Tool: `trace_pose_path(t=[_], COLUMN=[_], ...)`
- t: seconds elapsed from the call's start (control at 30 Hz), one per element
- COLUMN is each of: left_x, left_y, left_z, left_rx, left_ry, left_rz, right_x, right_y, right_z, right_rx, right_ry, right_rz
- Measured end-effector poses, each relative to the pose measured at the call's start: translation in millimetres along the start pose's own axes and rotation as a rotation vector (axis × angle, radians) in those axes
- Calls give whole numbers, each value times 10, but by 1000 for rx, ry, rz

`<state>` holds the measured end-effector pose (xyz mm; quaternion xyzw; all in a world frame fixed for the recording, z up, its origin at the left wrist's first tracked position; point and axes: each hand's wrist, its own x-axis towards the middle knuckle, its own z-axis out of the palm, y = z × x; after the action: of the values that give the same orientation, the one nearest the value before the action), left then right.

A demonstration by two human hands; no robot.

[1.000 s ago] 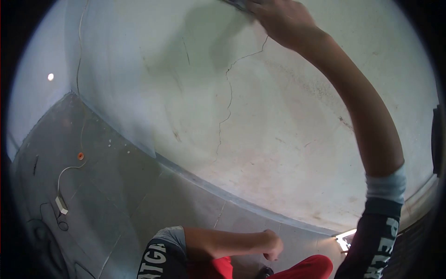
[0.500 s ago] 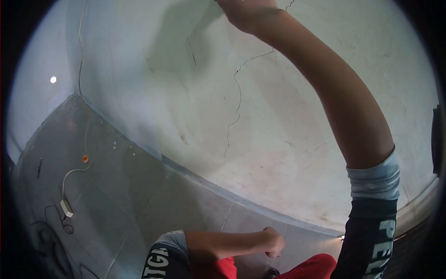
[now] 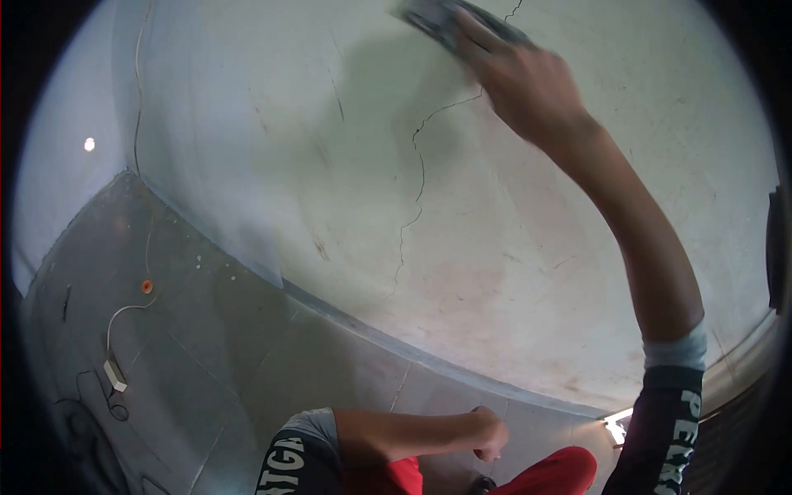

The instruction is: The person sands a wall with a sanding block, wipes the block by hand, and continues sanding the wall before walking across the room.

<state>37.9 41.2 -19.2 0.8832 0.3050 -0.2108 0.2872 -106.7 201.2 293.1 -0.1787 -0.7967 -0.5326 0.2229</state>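
My right hand (image 3: 528, 87) reaches up at the top of the view, its fingers wrapped round a dark flat pad (image 3: 450, 23) that is blurred by motion. The pad lies against or close to the pale wall (image 3: 330, 190); contact cannot be made out. Beside it a thin jagged crack (image 3: 422, 165) runs down the wall. Low in the view, my left hand (image 3: 490, 433) hangs over the floor near my red-clad knee, its fingers curled in; whether they hold anything is hidden.
On the grey tiled floor (image 3: 206, 371) at left are a white power strip (image 3: 115, 376), an orange ring-like object (image 3: 147, 287) and a cable. A dark bundle (image 3: 87, 437) lies at the lower left. Near the lower right wall edge a light (image 3: 619, 427) shines.
My right hand has come down and to the right, bringing the dark pad into view. My left hand stays almost where it was. More of the light at lower right shows.
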Motion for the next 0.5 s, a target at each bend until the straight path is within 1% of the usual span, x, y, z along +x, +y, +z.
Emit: trace_pose_path(t=[0.03, 0.07, 0.1, 0.13, 0.2, 0.27, 0.33, 0.4, 0.43, 0.5], left_x=[2, 12, 20, 23, 48, 46, 12, -24, -32, -52], left_y=[-7, 12, 24, 18, 58, 73, 134, 151, 143, 110], left_z=[3, 27, 57, 46, 26, 26, 66, 96, 98, 93], left_rx=[-10, -26, -35, -47, -68, -8, -27, -37, -36, -39], left_ry=[55, 107, 97, 118, 141, 75, 74, 77, 88, 98], left_rz=[19, 42, 37, 18, 2, 25, 34, 42, 47, 47], right_x=[318, 593, 750, 713, 555, 359, -272, -873, -986, -1087], right_y=[-59, -224, -329, -336, -313, -239, -207, -95, -57, -35], right_z=[-23, -221, -366, -340, -253, -319, -99, -28, -29, -16], right_rx=[32, 32, 37, 46, 40, 19, -40, -37, -43, 30], right_ry=[-27, -133, -241, -236, 87, -178, 43, 62, 61, -7], right_rz=[-15, 23, 60, 57, 3, -17, -5, -43, -45, -34])
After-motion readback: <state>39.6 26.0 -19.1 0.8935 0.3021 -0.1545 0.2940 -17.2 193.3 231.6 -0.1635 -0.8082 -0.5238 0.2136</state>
